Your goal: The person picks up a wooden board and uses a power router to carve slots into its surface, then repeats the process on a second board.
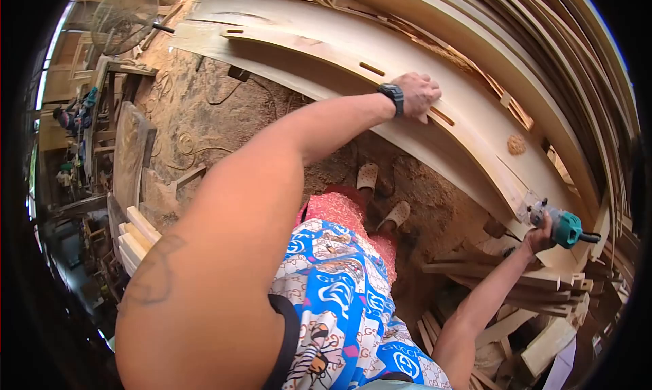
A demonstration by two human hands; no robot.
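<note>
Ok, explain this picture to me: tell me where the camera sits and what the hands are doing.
No machine here: a camera worn on a person's head looks down at their two bare hands. The left hand, a watch on its wrist, rests flat on a long curved wooden board with slots cut in it. The right hand grips a teal power tool near the board's end. More curved boards are stacked beyond; below, sandalled feet stand on a sawdust floor.

The right hand (540, 235) covers the front of the teal power tool (569, 228), hiding its cutting end.
</note>
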